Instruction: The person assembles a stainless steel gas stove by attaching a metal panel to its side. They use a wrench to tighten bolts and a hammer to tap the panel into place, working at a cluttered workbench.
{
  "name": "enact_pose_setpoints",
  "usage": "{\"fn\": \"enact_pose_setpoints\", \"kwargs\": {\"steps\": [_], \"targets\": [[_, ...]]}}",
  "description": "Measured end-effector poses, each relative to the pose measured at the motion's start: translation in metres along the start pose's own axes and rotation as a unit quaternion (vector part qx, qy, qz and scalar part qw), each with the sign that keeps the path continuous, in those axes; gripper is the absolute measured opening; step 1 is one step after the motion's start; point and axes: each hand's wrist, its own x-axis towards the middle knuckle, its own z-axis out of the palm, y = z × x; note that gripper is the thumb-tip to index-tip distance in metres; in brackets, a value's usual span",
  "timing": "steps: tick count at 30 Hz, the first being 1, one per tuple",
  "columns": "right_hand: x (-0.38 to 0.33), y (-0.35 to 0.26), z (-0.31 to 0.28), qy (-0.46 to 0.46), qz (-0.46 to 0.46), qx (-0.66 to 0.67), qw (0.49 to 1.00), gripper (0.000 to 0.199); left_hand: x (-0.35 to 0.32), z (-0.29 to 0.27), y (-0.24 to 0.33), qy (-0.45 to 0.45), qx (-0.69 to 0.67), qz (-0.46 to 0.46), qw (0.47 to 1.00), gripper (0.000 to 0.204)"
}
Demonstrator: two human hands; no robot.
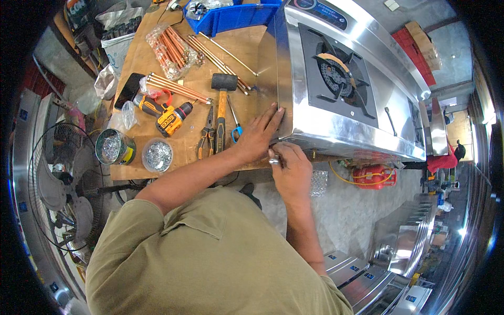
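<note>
At bench's near edge: left hand [257,137] flat, fingers spread, bracing steel stove [346,79] corner; right hand [290,170] clenched on small metal fitting [274,161] beneath. Best kept braced, fitting square.

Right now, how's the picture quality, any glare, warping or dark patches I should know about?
Head view: daylight glares off the stainless stove and the steel units at lower right; fisheye bends the wooden table edges and darkens the corners. The left hand and right hand at the stove's near corner look sharp, with soft shadow beneath; the small metal part in the right hand is too small to identify.
</note>
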Motion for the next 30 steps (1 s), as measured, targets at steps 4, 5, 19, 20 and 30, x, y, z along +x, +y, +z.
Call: {"fn": "enact_pose_setpoints", "kwargs": {"steps": [4, 5, 19, 20, 30], "targets": [[-0.001, 0.001, 0.016, 0.003, -0.034, -0.014, 0.999, 0.021, -0.001, 0.003, 0.003, -0.011, 0.007, -0.019, 1.000, 0.095], [-0.002, 0.001, 0.018, 0.002, -0.034, -0.012, 0.999, 0.021, -0.001, 0.002, 0.004, -0.007, 0.010, -0.020, 1.000, 0.094], [-0.017, 0.055, 0.026, 0.178, 0.254, 0.448, 0.839, 0.023, 0.004, -0.017, 0.022, -0.041, -0.013, -0.052, 0.998, 0.108], [-0.019, 0.063, 0.025, 0.185, 0.259, 0.513, 0.797, 0.024, 0.005, -0.017, 0.021, -0.048, -0.004, -0.059, 0.997, 0.107], [-0.038, 0.115, 0.052, 0.078, 0.383, 0.700, 0.598, 0.021, 0.011, -0.020, 0.027, 0.008, -0.089, -0.101, 0.991, 0.103]]}}
